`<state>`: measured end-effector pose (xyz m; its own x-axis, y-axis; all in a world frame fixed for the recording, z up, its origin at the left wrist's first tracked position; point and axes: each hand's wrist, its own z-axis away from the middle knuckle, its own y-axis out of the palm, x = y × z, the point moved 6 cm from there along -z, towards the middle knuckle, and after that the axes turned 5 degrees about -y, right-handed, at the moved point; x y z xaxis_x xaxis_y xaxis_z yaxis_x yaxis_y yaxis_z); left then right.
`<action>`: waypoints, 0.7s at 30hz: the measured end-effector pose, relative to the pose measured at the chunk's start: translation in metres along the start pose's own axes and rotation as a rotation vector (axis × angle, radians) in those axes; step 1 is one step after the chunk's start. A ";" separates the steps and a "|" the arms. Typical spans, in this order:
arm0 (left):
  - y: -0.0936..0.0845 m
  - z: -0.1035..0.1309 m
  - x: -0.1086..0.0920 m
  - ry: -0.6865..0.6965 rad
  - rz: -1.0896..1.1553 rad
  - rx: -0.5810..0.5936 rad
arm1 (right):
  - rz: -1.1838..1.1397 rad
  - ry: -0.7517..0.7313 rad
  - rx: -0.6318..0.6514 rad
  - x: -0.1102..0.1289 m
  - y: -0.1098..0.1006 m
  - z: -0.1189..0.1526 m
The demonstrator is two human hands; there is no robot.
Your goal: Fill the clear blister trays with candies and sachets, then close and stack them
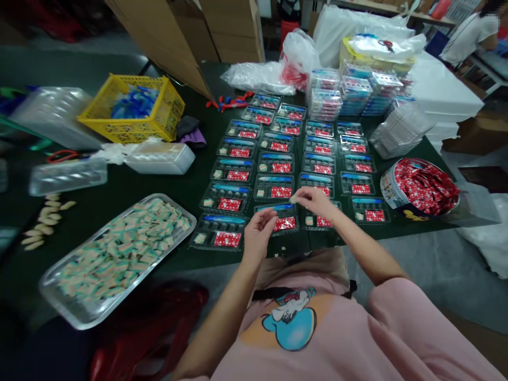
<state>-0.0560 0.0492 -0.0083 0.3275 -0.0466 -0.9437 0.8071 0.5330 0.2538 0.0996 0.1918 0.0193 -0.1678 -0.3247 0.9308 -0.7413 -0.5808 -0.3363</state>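
Note:
My right hand [316, 203] pinches a small pale block [293, 199] between thumb and fingertips. It is held above the right edge of a clear plastic tray [284, 219] that bears a blue pen and a red patterned packet. Over the left part of that same tray, my left hand [259, 233] has its fingers curled towards the thumb; whatever lies in them is hidden. Rows of similar trays [227, 230] surround both hands, many with a pale block beside the red packet. A metal tray [190, 217] at the left holds many pale blocks with green edges.
A round tub [391, 193] of red packets stands at the right. A yellow basket [130, 129] with blue items sits at the back left. Stacked filled trays [325, 103] and clear empty trays [400, 129] stand behind. Beige pieces [45, 219] lie far left. A person [468, 39] is at the back right.

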 end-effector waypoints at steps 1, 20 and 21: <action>-0.002 0.000 -0.001 0.001 -0.009 -0.008 | 0.076 0.014 -0.049 -0.009 -0.020 -0.011; -0.062 -0.004 0.007 -0.030 -0.125 -0.125 | 0.906 0.344 0.265 -0.086 -0.081 -0.138; -0.062 -0.005 0.007 -0.028 -0.133 -0.122 | 0.921 0.343 0.271 -0.086 -0.079 -0.139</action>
<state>-0.1059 0.0199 -0.0315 0.2365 -0.1458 -0.9606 0.7792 0.6191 0.0978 0.0827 0.3693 -0.0138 -0.8076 -0.5243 0.2701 -0.0646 -0.3765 -0.9242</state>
